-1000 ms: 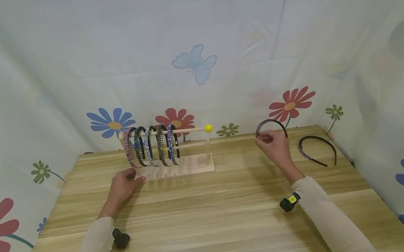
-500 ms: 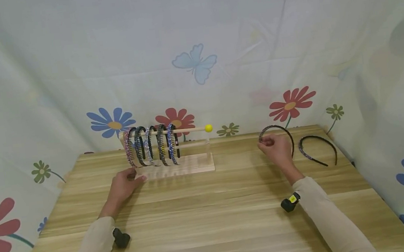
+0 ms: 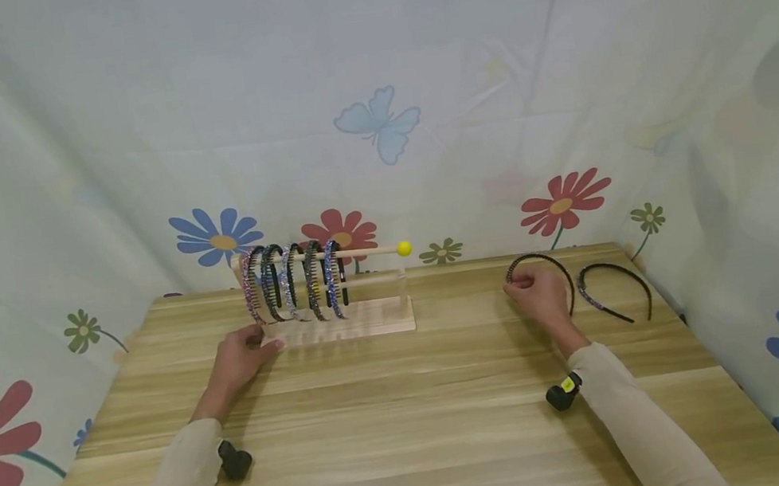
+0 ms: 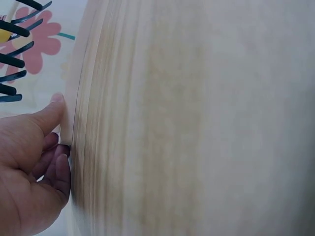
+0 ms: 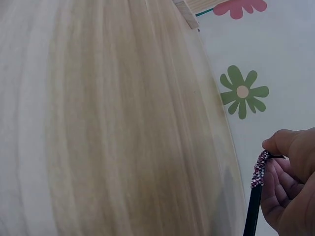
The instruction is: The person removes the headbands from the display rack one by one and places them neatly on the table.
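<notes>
My right hand (image 3: 540, 295) pinches a black toothed headband between thumb and fingers. In the right wrist view, pink and white stones cover part of that headband (image 5: 258, 172), and its dark bare end hangs below the fingers. My left hand (image 3: 238, 358) grips the left end of a wooden headband rack (image 3: 376, 318), thumb along the front of its base. Fingers and base edge meet in the left wrist view (image 4: 69, 123). On the rack's upper rod hang several glittery headbands, among them a blue one (image 3: 333, 285) nearest the rod's yellow end ball (image 3: 404, 248).
Another black headband (image 3: 614, 265) with a blue-grey stone section lies at the right of the wooden table (image 3: 410, 425), close beside the right hand. A flower-printed cloth (image 3: 466, 154) stands behind the table and along its sides.
The right hand has moved slightly down and to the right. Its headband has come lower and swung round, nearer the one lying on the table. The left hand has stayed on the rack.
</notes>
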`<action>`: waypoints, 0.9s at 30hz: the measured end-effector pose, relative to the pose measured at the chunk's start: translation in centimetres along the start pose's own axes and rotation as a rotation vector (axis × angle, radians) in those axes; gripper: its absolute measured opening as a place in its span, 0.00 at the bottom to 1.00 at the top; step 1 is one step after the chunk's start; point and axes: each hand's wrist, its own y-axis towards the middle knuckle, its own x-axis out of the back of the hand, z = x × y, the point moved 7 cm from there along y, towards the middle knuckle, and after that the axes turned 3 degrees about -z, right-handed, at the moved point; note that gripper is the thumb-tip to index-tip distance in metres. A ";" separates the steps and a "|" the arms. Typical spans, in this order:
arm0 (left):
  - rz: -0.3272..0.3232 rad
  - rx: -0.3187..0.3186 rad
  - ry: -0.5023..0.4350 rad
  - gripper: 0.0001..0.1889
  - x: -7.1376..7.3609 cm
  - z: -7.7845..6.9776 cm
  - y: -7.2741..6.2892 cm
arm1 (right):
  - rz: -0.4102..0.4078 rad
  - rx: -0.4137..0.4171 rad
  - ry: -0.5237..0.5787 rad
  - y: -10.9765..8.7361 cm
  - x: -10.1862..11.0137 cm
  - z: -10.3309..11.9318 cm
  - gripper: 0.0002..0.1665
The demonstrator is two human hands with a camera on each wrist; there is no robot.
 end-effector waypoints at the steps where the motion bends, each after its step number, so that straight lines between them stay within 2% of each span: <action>1: 0.001 0.002 -0.001 0.31 0.0 0.0 0.0 | 0.000 0.002 -0.001 0.0 0.0 -0.1 0.15; 8: 0.000 0.003 0.002 0.31 -0.1 0.1 0.0 | -0.011 0.041 -0.005 0.1 0.1 -0.3 0.13; 16: -0.004 -0.003 -0.006 0.31 -0.1 0.0 0.1 | -0.014 0.047 -0.034 0.4 -0.2 -1.2 0.12; 27: -0.016 -0.003 0.003 0.31 -0.1 -0.1 0.1 | 0.025 0.001 -0.034 0.4 -0.7 -1.6 0.14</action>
